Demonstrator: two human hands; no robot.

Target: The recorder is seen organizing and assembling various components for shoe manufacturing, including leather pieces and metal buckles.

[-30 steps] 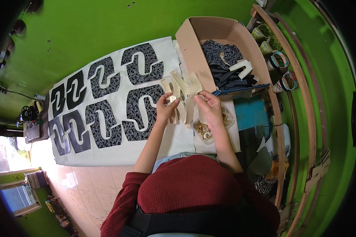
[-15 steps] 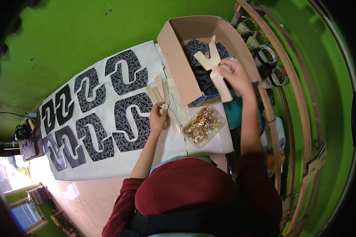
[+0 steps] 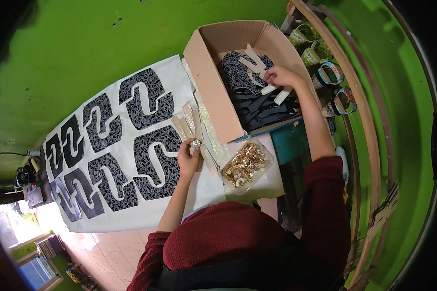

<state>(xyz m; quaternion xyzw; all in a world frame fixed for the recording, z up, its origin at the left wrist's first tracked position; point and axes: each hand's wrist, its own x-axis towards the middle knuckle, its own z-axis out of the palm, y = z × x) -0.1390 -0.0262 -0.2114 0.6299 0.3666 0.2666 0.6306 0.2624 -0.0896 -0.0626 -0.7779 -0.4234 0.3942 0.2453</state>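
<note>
My left hand [image 3: 187, 157] is closed at the fingertips on a sparkly round ornament [image 3: 195, 143]. Under it, a beige forked strap piece [image 3: 192, 121] with a scaly texture lies on the white sheet. My right hand [image 3: 285, 79] is inside the cardboard box [image 3: 211, 82], its fingers closed on another beige forked strap piece [image 3: 252, 62]. Short pale strap ends show below those fingers; whether they belong to one piece is unclear. Beneath lie black-and-grey patterned pieces [image 3: 235, 72] and glossy black strips [image 3: 257, 109].
A clear tub [image 3: 247, 165] of gold-coloured metal bits stands in front of the box. Patterned S-shaped cutouts [image 3: 150, 99] are laid in two rows on the white sheet [image 3: 179, 72]. To the right, a wooden rack [image 3: 359, 92] holds colourful sandals [image 3: 344, 101].
My right hand has moved away from me and down into the box with the beige strap piece. The left hand keeps the ornament in nearly the same place above the other beige piece.
</note>
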